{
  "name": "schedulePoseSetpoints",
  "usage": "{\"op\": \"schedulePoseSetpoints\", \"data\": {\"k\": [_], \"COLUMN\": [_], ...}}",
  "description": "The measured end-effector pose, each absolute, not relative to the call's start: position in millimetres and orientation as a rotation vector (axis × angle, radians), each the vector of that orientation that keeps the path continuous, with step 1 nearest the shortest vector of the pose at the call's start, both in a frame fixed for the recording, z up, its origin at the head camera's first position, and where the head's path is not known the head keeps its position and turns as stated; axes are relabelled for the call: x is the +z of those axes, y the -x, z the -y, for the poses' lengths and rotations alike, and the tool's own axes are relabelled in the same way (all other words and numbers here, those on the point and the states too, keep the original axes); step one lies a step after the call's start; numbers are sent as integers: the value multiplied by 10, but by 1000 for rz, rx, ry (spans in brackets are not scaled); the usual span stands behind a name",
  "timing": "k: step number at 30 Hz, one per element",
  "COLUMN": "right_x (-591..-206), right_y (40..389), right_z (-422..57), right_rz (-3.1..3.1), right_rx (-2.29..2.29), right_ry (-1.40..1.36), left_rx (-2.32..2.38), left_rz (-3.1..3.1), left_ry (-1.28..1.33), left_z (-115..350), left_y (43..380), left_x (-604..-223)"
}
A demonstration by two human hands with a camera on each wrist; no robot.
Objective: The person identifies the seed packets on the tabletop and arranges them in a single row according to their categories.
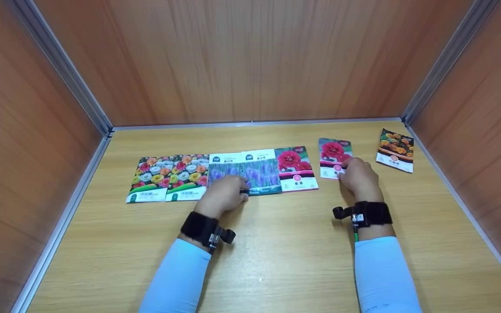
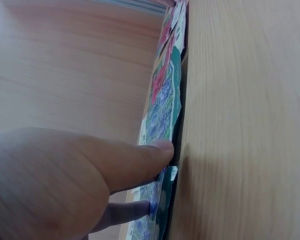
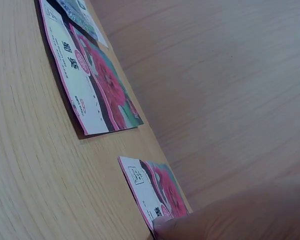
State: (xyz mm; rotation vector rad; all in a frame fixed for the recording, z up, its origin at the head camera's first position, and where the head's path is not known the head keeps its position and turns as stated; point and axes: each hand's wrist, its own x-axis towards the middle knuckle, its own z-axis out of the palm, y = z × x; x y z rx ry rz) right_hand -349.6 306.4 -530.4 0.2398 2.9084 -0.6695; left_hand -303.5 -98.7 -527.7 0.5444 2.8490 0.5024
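Observation:
My left hand (image 1: 226,193) rests on the row of flower seed packets, over two lavender packets. In the left wrist view its thumb (image 2: 140,160) lies along the lower edge of a lavender packet (image 2: 162,112), and a fingertip touches the printed face. My right hand (image 1: 361,176) pinches the lower right part of a red-flower seed packet (image 1: 332,152), with the thumb at its edge in the right wrist view. This packet lies apart from the row, right of another red-flower packet (image 3: 97,82) at the row's end.
Two packets with multicoloured roses (image 1: 150,174) form the row's left end. An orange-flower packet (image 1: 395,150) lies tilted at the far right, near the side wall. Wood panels (image 1: 250,61) enclose the table (image 1: 276,261) at the back and both sides.

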Motion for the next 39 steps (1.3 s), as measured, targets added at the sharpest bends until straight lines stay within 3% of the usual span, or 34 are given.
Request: {"op": "schedulePoseSetpoints", "data": {"k": [19,39], "right_x": [-5284,-5258], "right_y": [3499,3483], "right_z": [-3069,-2988], "right_rz": [-2770,-2791], "right_rx": [-726,-701], "right_ry": [-144,-87], "left_rx": [521,468], "left_rz": [-2839,-2857], "left_ry": [-575,-569], "left_z": [1019,993], "left_y": [3105,3058], "left_x": [-5404,-5292]}}
